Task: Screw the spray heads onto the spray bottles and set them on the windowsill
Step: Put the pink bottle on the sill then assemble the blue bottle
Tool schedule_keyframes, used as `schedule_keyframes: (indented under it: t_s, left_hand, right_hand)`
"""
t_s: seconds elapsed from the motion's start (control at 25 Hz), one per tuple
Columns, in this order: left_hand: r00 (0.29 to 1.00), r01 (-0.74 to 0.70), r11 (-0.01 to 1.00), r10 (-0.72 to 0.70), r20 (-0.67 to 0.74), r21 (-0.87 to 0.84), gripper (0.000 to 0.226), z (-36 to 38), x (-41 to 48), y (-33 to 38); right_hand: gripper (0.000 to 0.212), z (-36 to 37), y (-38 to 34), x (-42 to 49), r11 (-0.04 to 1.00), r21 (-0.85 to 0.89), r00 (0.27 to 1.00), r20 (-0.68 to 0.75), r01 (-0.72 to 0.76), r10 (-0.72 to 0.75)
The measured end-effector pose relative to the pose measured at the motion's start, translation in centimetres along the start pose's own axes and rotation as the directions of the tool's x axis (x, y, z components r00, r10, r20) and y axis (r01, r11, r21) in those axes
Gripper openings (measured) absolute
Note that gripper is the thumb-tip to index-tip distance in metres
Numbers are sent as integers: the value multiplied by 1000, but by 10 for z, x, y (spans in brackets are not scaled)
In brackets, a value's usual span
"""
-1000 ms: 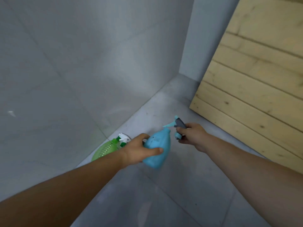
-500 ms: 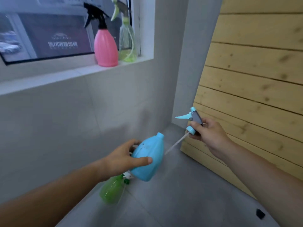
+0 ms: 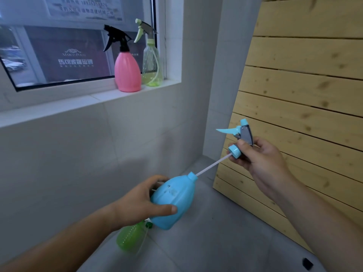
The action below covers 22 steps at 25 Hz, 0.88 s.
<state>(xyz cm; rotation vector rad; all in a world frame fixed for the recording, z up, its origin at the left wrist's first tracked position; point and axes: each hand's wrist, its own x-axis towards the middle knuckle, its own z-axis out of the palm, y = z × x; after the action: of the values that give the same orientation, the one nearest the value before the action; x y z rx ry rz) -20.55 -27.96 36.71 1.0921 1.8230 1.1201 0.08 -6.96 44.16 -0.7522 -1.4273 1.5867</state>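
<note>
**Nearly lined up: spray head drawn out along the bottle's axis**

Right now the left hand (image 3: 137,207) is wrapped around the belly of the pale blue plastic spray bottle (image 3: 173,201), low in the centre of the frame, with its open neck tilted up and to the right. The right hand (image 3: 257,154) pinches the blue-and-grey trigger spray head (image 3: 240,137) up and right of that neck, well apart from it. Its thin white dip tube (image 3: 213,165) bridges the gap, the lower end apparently just inside the mouth. Bottle, tube and blue screw collar (image 3: 234,151) lie on nearly one diagonal, so the coming move is probably a slide down-left along it, then a twist. Upper centre, a pink bottle (image 3: 127,73) and a clear green bottle (image 3: 151,65) stand assembled on the white windowsill (image 3: 59,107). A translucent green bottle (image 3: 130,238) lies on the floor below the left hand.
</note>
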Motion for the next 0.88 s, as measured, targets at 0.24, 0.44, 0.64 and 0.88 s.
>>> schedule_keyframes:
  t_s: [0.24, 0.44, 0.64, 0.88]
  left_hand:
    - [998, -10, 986, 20, 57, -169, 64, 12, 4, 13]
    - [996, 72, 926, -45, 80, -371, 58, 19, 4, 20]
    - [998, 65, 932, -56, 36, -356, 81, 24, 6, 19]
    - [996, 73, 971, -60, 66, -227, 80, 26, 6, 22]
  right_hand:
    - [19, 25, 27, -13, 995, -43, 973, 212, -86, 93]
    - [23, 31, 28, -16, 991, -91, 940, 318, -101, 125]
    - [34, 23, 29, -13, 983, -126, 898, 404, -132, 172]
    - [30, 27, 38, -13, 984, -118, 935, 316, -132, 163]
